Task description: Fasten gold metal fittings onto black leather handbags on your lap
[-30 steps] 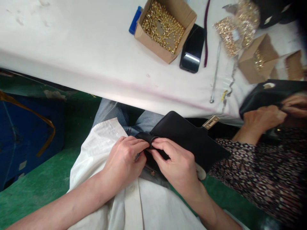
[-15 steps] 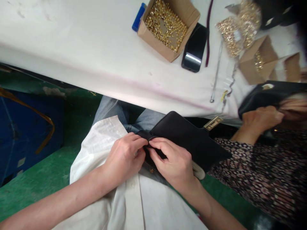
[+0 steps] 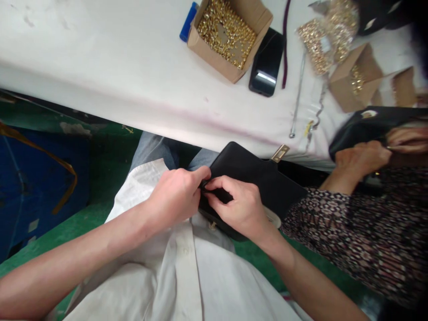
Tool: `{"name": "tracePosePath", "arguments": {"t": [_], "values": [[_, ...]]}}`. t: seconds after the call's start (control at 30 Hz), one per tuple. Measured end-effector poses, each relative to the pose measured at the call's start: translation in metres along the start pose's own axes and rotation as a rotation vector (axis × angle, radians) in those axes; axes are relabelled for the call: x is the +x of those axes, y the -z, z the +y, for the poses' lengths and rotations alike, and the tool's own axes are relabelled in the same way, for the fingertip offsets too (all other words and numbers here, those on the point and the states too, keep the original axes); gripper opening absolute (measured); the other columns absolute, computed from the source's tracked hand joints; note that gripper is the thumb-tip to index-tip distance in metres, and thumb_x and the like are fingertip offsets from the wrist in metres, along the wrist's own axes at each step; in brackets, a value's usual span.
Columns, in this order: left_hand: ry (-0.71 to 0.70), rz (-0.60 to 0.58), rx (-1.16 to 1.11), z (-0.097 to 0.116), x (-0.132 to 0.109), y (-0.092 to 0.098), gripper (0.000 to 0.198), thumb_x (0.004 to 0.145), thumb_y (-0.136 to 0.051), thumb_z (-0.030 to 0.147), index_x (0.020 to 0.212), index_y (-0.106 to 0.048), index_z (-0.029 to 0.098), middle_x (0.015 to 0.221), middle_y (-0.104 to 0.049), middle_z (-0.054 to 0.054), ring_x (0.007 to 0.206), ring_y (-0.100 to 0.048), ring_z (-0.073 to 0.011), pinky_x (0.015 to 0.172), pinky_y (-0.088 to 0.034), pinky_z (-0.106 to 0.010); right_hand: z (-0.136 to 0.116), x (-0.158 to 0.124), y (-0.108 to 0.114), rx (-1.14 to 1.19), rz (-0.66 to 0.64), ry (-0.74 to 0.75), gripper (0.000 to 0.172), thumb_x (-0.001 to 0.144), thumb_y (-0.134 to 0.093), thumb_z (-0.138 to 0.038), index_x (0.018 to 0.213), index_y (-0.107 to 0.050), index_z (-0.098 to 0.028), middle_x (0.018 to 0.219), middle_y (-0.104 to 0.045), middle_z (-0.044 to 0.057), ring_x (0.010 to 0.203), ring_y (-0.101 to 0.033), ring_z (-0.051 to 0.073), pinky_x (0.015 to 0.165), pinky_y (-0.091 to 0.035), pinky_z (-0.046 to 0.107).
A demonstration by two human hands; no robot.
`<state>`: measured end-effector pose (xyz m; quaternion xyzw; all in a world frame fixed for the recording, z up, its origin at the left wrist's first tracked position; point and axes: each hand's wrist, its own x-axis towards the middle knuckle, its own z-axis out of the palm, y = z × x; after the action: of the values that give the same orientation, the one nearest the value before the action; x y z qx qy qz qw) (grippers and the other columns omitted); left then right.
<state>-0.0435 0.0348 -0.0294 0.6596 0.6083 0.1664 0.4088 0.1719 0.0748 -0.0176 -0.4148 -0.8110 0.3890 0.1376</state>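
A black leather bag (image 3: pixel 257 178) with a gold clasp (image 3: pixel 280 153) lies on my lap, below the edge of the white table (image 3: pixel 100 67). My left hand (image 3: pixel 175 196) is closed, its fingers pinching the bag's left edge. My right hand (image 3: pixel 239 207) is closed too, thumb and fingers gripping the same edge from the other side. The fingertips of both hands meet at that edge, and what lies between them is hidden.
On the table stand a cardboard box of gold metal parts (image 3: pixel 229 33), a black phone (image 3: pixel 265 62), a blue object (image 3: pixel 188 20) and more small boxes (image 3: pixel 356 80). A co-worker's hands (image 3: pixel 364 156) hold another black bag (image 3: pixel 368 127) at the right. A blue bin (image 3: pixel 36 183) stands on the green floor.
Both hands and the bag have risen slightly toward the table edge, and the clasp has moved left. My left fingers now reach further over the bag's edge.
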Motion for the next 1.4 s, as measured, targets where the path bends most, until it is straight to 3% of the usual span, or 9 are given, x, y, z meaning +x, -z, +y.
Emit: {"name": "tracePosePath", "arguments": {"t": [0.17,0.3,0.6,0.77,0.9,1.07,1.27,1.4], "values": [[0.005,-0.147,-0.164,-0.009,0.03,0.023,0.029,0.081,-0.065,-0.001,0.096,-0.07,0.024,0.078,-0.072,0.004,0.073,-0.067,-0.0182,0.063,-0.038,-0.03,0.012,0.02,0.0,0.218,-0.046,-0.124,0.033,0.088,-0.083,-0.004,0.113,-0.075,-0.024,0.11,-0.083,-0.002,0.097,-0.082,0.021,0.093,-0.07,0.032],[-0.026,-0.276,-0.18,-0.02,0.048,0.029,0.02,0.085,-0.069,0.001,0.089,-0.064,0.02,0.078,-0.069,0.001,0.072,-0.063,-0.0162,0.062,-0.039,-0.03,0.026,0.037,-0.001,0.366,-0.121,-0.164,0.032,0.085,-0.082,-0.006,0.111,-0.075,-0.023,0.109,-0.083,0.0,0.097,-0.083,0.022,0.092,-0.071,0.033],[-0.028,-0.452,-0.049,-0.017,0.045,0.038,0.023,0.104,-0.056,0.008,0.085,-0.054,0.02,0.073,-0.057,0.003,0.063,-0.046,-0.0133,0.061,-0.03,-0.033,0.033,0.053,-0.002,0.345,-0.179,-0.146,0.029,0.081,-0.081,-0.005,0.104,-0.076,-0.022,0.101,-0.082,-0.002,0.091,-0.081,0.02,0.084,-0.064,0.029],[-0.007,-0.348,-0.024,-0.017,0.043,0.032,0.027,0.095,-0.054,0.001,0.074,-0.055,0.018,0.066,-0.049,0.003,0.061,-0.035,-0.0129,0.063,-0.028,-0.035,0.035,0.053,-0.006,0.31,-0.165,-0.16,0.026,0.079,-0.083,-0.008,0.099,-0.075,-0.022,0.097,-0.081,-0.002,0.088,-0.079,0.02,0.077,-0.061,0.028],[-0.071,-0.275,-0.029,-0.027,0.045,0.024,0.025,0.089,-0.055,0.002,0.068,-0.058,0.016,0.07,-0.051,0.001,0.068,-0.043,-0.0131,0.066,-0.031,-0.034,0.033,0.054,-0.011,0.301,-0.16,-0.174,0.028,0.077,-0.083,-0.008,0.1,-0.076,-0.023,0.097,-0.08,0.0,0.089,-0.078,0.021,0.077,-0.061,0.029],[0.028,-0.226,-0.171,-0.036,0.042,0.021,0.028,0.082,-0.057,0.003,0.059,-0.049,0.016,0.063,-0.029,0.004,0.063,-0.033,-0.0114,0.056,-0.023,-0.034,0.027,0.055,-0.016,0.279,-0.158,-0.21,0.029,0.076,-0.086,-0.01,0.101,-0.076,-0.022,0.097,-0.079,0.002,0.088,-0.077,0.022,0.079,-0.063,0.031],[0.049,-0.19,-0.242,-0.042,0.034,0.019,0.03,0.081,-0.057,0.004,0.059,-0.041,0.017,0.065,-0.028,0.003,0.064,-0.032,-0.0104,0.056,-0.022,-0.035,0.024,0.057,-0.021,0.252,-0.164,-0.203,0.028,0.076,-0.083,-0.01,0.101,-0.078,-0.022,0.096,-0.08,0.001,0.088,-0.078,0.022,0.079,-0.064,0.031],[0.06,-0.149,-0.233,-0.047,0.033,0.015,0.024,0.079,-0.058,0.005,0.06,-0.048,0.016,0.064,-0.031,0.004,0.064,-0.035,-0.0099,0.055,-0.023,-0.034,0.026,0.061,-0.023,0.263,-0.205,-0.188,0.025,0.077,-0.084,-0.012,0.101,-0.08,-0.021,0.097,-0.081,0.001,0.088,-0.079,0.022,0.079,-0.064,0.03]]}}
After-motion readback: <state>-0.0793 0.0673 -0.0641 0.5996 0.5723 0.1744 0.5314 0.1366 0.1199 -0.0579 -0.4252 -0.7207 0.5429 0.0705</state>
